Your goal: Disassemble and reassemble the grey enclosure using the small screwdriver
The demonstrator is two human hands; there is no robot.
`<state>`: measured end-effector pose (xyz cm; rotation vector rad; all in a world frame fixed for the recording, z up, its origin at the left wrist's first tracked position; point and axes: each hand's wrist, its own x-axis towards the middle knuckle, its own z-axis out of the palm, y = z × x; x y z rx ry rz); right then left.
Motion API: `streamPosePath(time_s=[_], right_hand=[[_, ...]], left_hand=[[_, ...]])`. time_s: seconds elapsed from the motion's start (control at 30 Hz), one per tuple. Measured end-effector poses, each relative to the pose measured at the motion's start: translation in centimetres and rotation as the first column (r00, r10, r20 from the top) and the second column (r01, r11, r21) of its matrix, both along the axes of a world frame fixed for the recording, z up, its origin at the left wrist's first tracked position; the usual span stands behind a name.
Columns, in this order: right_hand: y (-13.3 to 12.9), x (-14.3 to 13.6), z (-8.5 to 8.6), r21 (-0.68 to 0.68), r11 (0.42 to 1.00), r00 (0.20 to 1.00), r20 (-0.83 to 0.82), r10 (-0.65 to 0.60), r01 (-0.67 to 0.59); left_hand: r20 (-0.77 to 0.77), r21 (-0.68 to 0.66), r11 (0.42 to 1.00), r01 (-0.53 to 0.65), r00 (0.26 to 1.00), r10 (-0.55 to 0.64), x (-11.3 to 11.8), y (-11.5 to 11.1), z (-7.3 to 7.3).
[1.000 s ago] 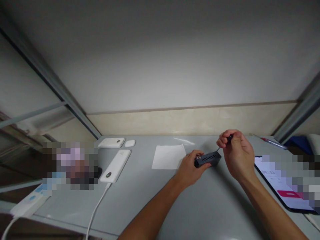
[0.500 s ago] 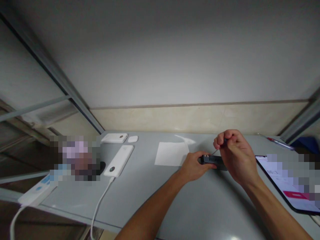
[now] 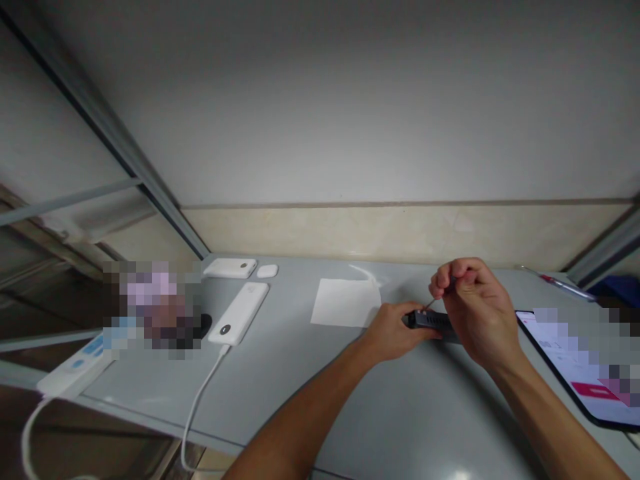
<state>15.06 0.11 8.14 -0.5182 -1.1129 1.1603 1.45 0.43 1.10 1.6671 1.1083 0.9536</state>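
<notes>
My left hand (image 3: pixel 397 331) grips the left end of a dark grey, box-shaped device (image 3: pixel 436 321) with slots along its side, thumb and fingers closed around it. Above that device, my right hand (image 3: pixel 483 317) is closed around a screwdriver (image 3: pixel 432 303). Its thin shaft slants down and left, with the tip at the device's top near my left fingertips. Most of the handle is hidden in my fist, and the device's right end disappears behind my right hand. A white sheet of paper (image 3: pixel 345 303) lies just left of my left hand.
To the right lie a phone or tablet (image 3: pixel 560 360) with a lit screen and a second screwdriver (image 3: pixel 563 285). Two white power banks (image 3: pixel 243 310), a small white case (image 3: pixel 267 271) and a white power strip (image 3: pixel 75 373) are at the left, with cables over the table edge.
The view has shifted slightly. The screwdriver's shaft stands a little differently against the device, its tip nearer my left fingertips. Both hands keep their holds.
</notes>
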Motion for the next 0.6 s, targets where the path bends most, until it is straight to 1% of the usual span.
streamPosePath(time_s=[0.2,0.37,0.5,0.6], right_hand=[[-0.33,-0.02,-0.05,0.034,0.998,0.998,0.044,0.053,-0.055],[-0.39,0.3,-0.12,0.032,0.991,0.989,0.073,0.129,-0.132],[-0.28,0.62,0.01,0.043,0.975,0.975,0.036,0.218,-0.219],[-0.14,0.74,-0.11,0.055,0.974,0.976,0.0,0.218,-0.218]], left_hand=[[0.041,0.005,1.0,0.012,0.999,-0.012,0.06,0.09,0.01],[0.011,0.023,1.0,0.016,1.0,-0.016,0.0,0.18,-0.22],[-0.004,0.043,0.999,0.021,1.0,-0.021,0.01,0.21,-0.3],[0.002,0.048,0.999,0.018,1.0,-0.018,0.0,0.21,-0.32]])
